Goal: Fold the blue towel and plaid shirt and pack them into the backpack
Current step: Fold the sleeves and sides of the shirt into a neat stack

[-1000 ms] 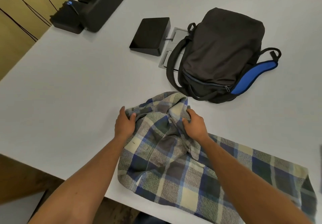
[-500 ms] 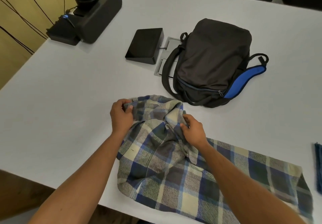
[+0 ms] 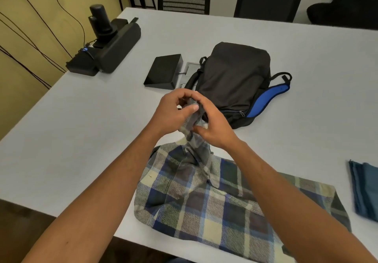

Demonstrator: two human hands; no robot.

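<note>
left hand (image 3: 173, 113): fingers pinched on bunched collar end of plaid shirt (image 3: 214, 197), lifted, probably to shake it flat
right hand (image 3: 212, 127): clamped on same bunch, touching left
shirt body: near table (image 3: 81, 132) edge
blue towel (image 3: 366, 189): right, looks folded
backpack (image 3: 235, 82): far, zipped

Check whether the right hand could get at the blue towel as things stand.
Probably not right away. The right hand pinches the lifted plaid shirt together with the left hand. The blue towel lies uncovered on the table at the right edge, with nothing between, so it would be free once the shirt is released.
</note>
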